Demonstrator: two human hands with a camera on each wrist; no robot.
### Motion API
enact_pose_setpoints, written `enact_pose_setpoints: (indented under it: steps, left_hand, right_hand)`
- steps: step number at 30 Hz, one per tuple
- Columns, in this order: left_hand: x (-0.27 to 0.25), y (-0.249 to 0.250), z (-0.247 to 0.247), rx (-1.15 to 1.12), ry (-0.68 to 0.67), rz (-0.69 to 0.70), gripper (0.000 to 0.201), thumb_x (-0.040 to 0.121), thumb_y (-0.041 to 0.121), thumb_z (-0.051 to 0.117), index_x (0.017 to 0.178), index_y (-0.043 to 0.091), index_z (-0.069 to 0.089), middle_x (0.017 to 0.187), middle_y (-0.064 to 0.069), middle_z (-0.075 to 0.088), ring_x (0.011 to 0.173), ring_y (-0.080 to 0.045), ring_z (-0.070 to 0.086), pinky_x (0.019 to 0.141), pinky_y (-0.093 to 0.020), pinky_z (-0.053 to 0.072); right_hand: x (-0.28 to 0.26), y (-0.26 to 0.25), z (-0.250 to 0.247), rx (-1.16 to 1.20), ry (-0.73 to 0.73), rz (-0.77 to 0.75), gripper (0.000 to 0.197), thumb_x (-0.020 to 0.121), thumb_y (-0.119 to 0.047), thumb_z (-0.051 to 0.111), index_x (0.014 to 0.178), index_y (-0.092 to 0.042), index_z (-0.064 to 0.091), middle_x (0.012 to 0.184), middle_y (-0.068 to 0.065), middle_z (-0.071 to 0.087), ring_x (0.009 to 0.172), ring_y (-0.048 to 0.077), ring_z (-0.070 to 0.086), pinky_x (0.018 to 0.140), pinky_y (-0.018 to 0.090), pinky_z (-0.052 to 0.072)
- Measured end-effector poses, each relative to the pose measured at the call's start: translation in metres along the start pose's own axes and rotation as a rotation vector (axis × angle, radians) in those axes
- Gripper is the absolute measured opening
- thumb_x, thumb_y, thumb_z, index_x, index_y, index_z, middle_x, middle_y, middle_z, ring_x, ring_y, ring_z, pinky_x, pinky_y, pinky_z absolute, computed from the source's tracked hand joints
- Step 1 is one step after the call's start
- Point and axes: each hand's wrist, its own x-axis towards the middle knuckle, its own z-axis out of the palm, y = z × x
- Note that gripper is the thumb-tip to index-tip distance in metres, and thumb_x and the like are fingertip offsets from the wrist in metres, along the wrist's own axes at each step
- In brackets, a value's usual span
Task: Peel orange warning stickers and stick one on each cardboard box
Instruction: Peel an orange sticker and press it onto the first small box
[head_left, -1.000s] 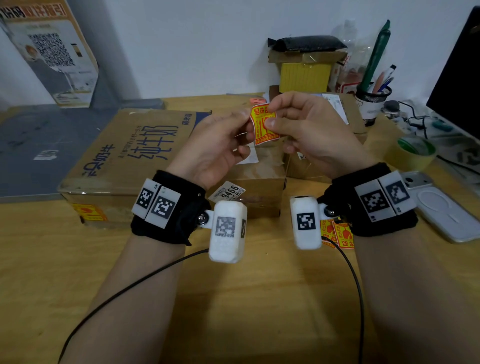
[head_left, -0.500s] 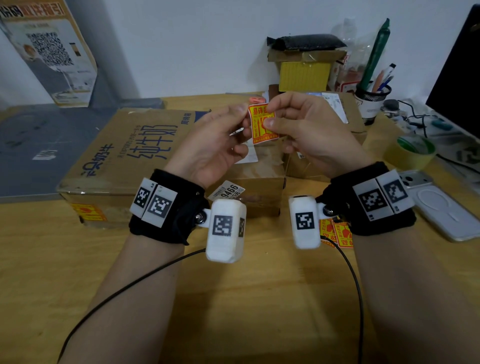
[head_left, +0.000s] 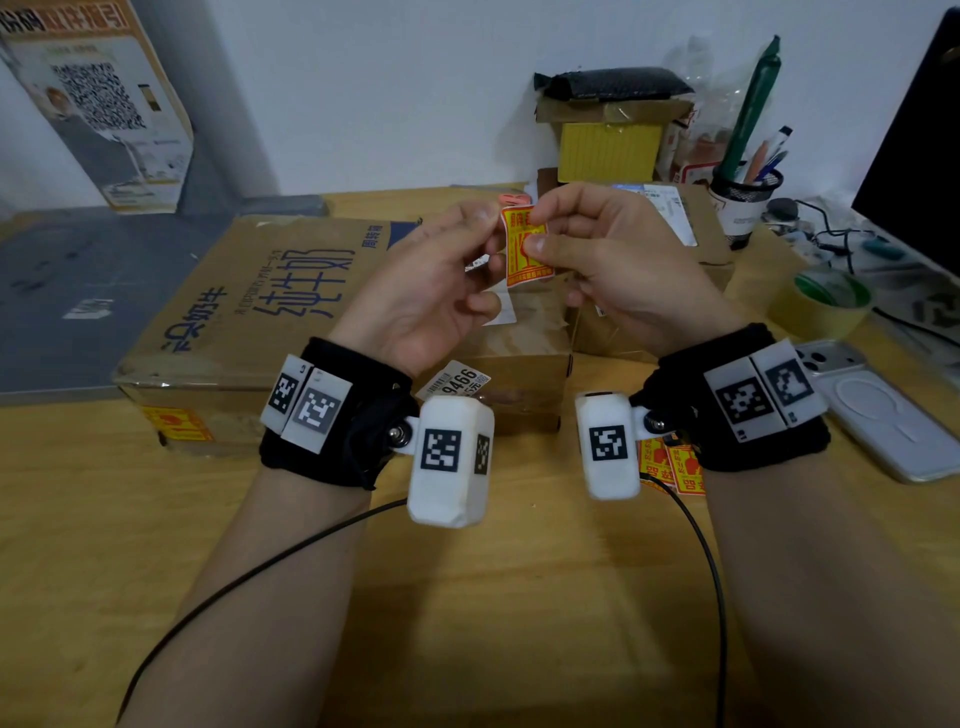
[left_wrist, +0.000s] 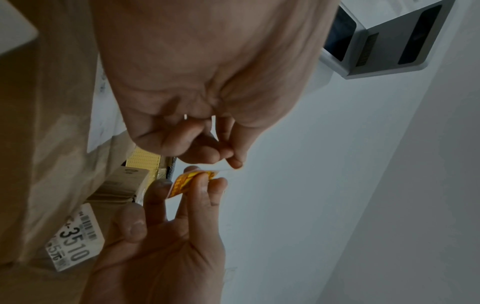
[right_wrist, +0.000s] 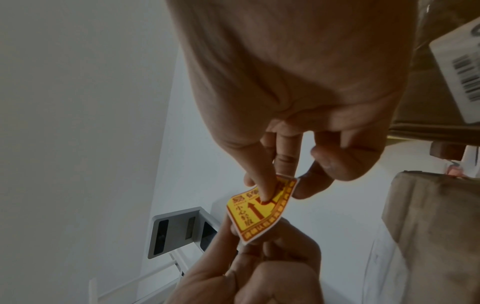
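Observation:
An orange-and-yellow warning sticker (head_left: 524, 249) is held up in the air above the boxes, between both hands. My right hand (head_left: 537, 228) pinches its right side with thumb and forefinger; the right wrist view shows the sticker (right_wrist: 259, 214) bent under that pinch. My left hand (head_left: 493, 228) pinches its left edge, seen as a thin pale edge in the left wrist view (left_wrist: 228, 169). Below lie a large printed cardboard box (head_left: 234, 312) with a sticker on its front face (head_left: 176, 423), a small brown box (head_left: 519, 353) and another box (head_left: 701, 249) behind the right hand.
Spare stickers (head_left: 670, 467) lie on the wooden table (head_left: 467, 623) under my right wrist. A phone (head_left: 883, 410), a roll of tape (head_left: 826, 301), a pen cup (head_left: 743, 202), cables and a dark monitor (head_left: 924, 171) fill the right side. Stacked small boxes (head_left: 608, 145) stand at the wall.
Almost nothing: both hands keep pinching the sticker at the same spot, shifted only a touch.

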Motion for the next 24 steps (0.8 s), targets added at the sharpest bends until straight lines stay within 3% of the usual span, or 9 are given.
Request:
enact_pose_setpoints:
  steps: [9, 14, 17, 20, 24]
  left_hand:
    - [0.0006, -0.0011, 0.0009, 0.038, 0.094, -0.003, 0.023, 0.103, 0.017, 0.049, 0.085, 0.014, 0.063, 0.066, 0.004, 0.048, 0.056, -0.006, 0.048, 0.046, -0.017, 0.026]
    - [0.0004, 0.001, 0.001, 0.134, 0.124, 0.023, 0.025, 0.103, 0.031, 0.051, 0.088, 0.019, 0.068, 0.07, 0.006, 0.05, 0.064, -0.01, 0.052, 0.045, -0.021, 0.026]
    - [0.0008, 0.0012, 0.0003, 0.155, 0.116, 0.006, 0.037, 0.102, 0.042, 0.05, 0.08, 0.023, 0.073, 0.07, 0.007, 0.049, 0.063, -0.009, 0.054, 0.048, -0.022, 0.026]
    - [0.0007, 0.0011, 0.0015, 0.157, 0.109, 0.0, 0.041, 0.101, 0.041, 0.052, 0.072, 0.025, 0.075, 0.07, 0.008, 0.05, 0.063, -0.008, 0.053, 0.049, -0.022, 0.025]
    - [0.0016, 0.0001, 0.0005, 0.161, 0.135, 0.009, 0.028, 0.099, 0.037, 0.058, 0.082, 0.022, 0.074, 0.075, 0.005, 0.053, 0.066, -0.01, 0.055, 0.047, -0.022, 0.027]
  right_hand:
    - [-0.0007, -0.0007, 0.0008, 0.007, 0.001, 0.006, 0.021, 0.093, 0.001, 0.067, 0.09, -0.02, 0.065, 0.082, 0.001, 0.07, 0.068, 0.016, 0.064, 0.042, 0.023, 0.036]
    - [-0.0004, -0.0004, -0.0004, 0.008, 0.001, 0.0, 0.021, 0.093, 0.001, 0.066, 0.09, -0.02, 0.065, 0.085, 0.005, 0.07, 0.067, 0.013, 0.064, 0.041, 0.022, 0.037]
    - [-0.0005, -0.0002, -0.0007, 0.008, 0.001, -0.003, 0.022, 0.093, 0.002, 0.066, 0.089, -0.019, 0.065, 0.086, 0.005, 0.069, 0.065, 0.011, 0.064, 0.042, 0.023, 0.036]
    - [-0.0003, 0.0002, -0.0007, 0.001, 0.002, 0.001, 0.021, 0.094, 0.001, 0.066, 0.089, -0.02, 0.065, 0.085, 0.003, 0.07, 0.066, 0.012, 0.064, 0.042, 0.024, 0.036]
    - [-0.0001, 0.0005, -0.0005, 0.003, 0.001, -0.002, 0.021, 0.093, 0.001, 0.066, 0.089, -0.02, 0.065, 0.086, 0.005, 0.069, 0.065, 0.012, 0.062, 0.042, 0.024, 0.037]
